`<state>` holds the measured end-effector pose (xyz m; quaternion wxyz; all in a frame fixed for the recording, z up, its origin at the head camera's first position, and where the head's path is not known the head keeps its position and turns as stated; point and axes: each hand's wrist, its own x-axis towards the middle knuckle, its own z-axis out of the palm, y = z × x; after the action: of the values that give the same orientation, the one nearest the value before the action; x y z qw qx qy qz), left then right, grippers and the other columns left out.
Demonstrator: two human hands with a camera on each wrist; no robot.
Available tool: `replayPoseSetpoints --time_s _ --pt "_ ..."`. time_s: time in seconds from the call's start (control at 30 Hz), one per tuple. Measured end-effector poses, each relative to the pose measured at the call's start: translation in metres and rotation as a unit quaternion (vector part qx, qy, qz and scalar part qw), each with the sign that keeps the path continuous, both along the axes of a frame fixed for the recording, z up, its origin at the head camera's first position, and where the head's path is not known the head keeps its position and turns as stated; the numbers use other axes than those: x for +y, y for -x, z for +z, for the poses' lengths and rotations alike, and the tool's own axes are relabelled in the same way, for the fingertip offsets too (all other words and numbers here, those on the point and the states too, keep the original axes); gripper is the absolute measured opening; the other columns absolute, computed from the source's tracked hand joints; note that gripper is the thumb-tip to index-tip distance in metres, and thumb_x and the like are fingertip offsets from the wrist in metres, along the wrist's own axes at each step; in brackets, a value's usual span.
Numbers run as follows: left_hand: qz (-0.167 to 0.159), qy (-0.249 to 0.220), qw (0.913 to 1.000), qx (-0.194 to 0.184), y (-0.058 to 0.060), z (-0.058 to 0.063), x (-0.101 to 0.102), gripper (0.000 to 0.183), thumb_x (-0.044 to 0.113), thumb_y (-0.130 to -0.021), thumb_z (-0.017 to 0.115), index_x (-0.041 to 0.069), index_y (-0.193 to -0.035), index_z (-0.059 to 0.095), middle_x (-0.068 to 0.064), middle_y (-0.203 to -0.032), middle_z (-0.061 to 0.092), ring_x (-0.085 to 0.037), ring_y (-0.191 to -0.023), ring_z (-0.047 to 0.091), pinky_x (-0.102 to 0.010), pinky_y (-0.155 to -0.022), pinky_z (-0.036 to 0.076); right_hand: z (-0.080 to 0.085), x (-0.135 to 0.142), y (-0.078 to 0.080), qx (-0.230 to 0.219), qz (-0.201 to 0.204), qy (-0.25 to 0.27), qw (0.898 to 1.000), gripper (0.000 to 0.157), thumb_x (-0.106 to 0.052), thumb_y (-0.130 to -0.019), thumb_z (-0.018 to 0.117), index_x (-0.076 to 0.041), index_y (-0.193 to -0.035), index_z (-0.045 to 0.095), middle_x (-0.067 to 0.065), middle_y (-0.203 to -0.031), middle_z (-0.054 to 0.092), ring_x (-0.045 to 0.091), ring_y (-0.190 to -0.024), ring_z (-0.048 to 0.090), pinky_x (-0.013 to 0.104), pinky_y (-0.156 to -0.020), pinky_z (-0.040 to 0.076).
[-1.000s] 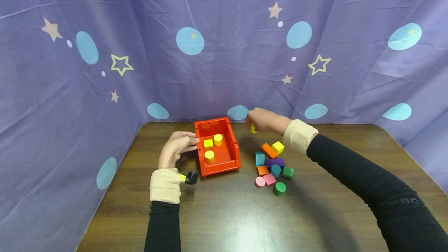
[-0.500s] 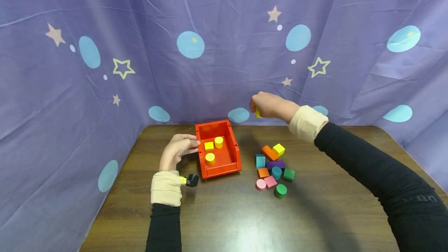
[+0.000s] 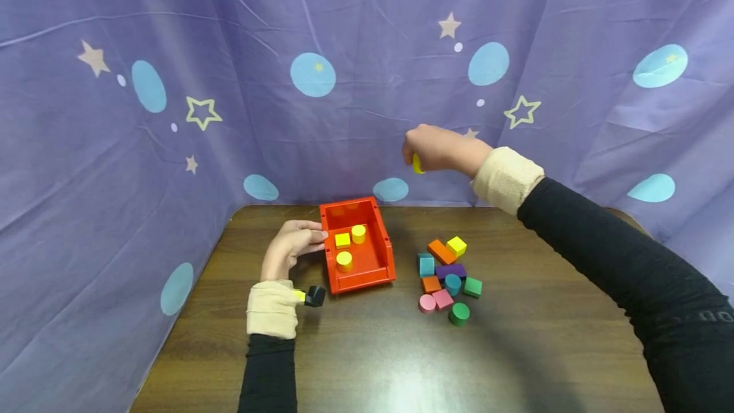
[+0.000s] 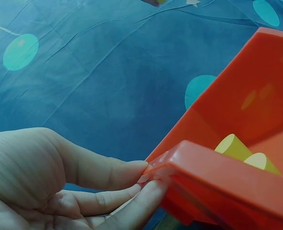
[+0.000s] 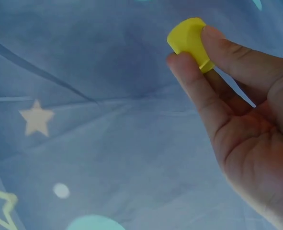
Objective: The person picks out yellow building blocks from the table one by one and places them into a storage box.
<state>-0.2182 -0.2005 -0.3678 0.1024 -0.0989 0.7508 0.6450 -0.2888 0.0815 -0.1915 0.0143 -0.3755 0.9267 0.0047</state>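
High above the far edge of the table, my right hand [image 3: 437, 146] pinches a small yellow block with a curved side [image 5: 188, 39] between thumb and fingertips. Part of that block is hidden by the fingers. My left hand [image 3: 291, 244] grips the left rim of a red plastic bin [image 3: 364, 280], thumb on one side and fingers on the other in the left wrist view. Inside the bin are a flat-topped yellow block [image 3: 342, 240], a yellow cylinder [image 3: 358, 234] at the back and another yellow cylinder [image 3: 344, 261] nearer the front.
Right of the bin lies a loose group of blocks, among them a yellow cube [image 3: 456, 246], an orange block [image 3: 442, 251], a purple block [image 3: 450, 271] and a green cylinder [image 3: 459, 314]. A purple curtain [image 3: 367, 81] hangs behind the wooden table [image 3: 367, 349].
My right hand has risen from just over the table's far edge to well above it, still holding the yellow block. The left hand and the bin stay in place.
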Motion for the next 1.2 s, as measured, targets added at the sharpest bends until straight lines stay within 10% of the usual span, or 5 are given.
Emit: replayPoseSetpoints --time_s 0.33,0.8,1.2 --pt "0.005 -0.004 1.0000 0.004 0.001 -0.001 -0.002 0.041 -0.004 -0.095 0.060 -0.017 -0.133 0.052 -0.018 -0.112 0.067 -0.009 -0.082 0.067 -0.029 -0.089 0.064 0.031 -0.018 -0.005 0.008 0.012 -0.007 1.000 0.036 0.017 -0.070 0.056 0.003 -0.094 0.079 0.018 -0.106 0.075 0.035 -0.100 0.068 0.042 -0.085 0.062" --pt "0.007 -0.020 0.9997 0.014 0.000 -0.004 0.000 0.039 -0.006 -0.094 0.061 -0.019 -0.129 0.053 -0.006 -0.092 0.067 -0.004 -0.072 0.065 -0.020 -0.074 0.064 0.034 -0.064 -0.022 -0.026 0.022 -0.023 0.999 0.033 0.015 -0.077 0.059 0.000 -0.099 0.080 0.014 -0.109 0.076 0.028 -0.098 0.066 0.033 -0.078 0.059" --pt "-0.005 -0.013 0.9999 0.007 0.002 0.000 -0.002 0.038 -0.004 -0.094 0.060 -0.018 -0.129 0.052 -0.008 -0.097 0.065 -0.005 -0.074 0.065 -0.034 -0.094 0.063 0.020 -0.105 -0.032 -0.064 0.021 -0.037 0.997 0.026 0.011 -0.084 0.069 -0.003 -0.104 0.079 0.010 -0.112 0.075 0.025 -0.107 0.066 0.035 -0.092 0.061"
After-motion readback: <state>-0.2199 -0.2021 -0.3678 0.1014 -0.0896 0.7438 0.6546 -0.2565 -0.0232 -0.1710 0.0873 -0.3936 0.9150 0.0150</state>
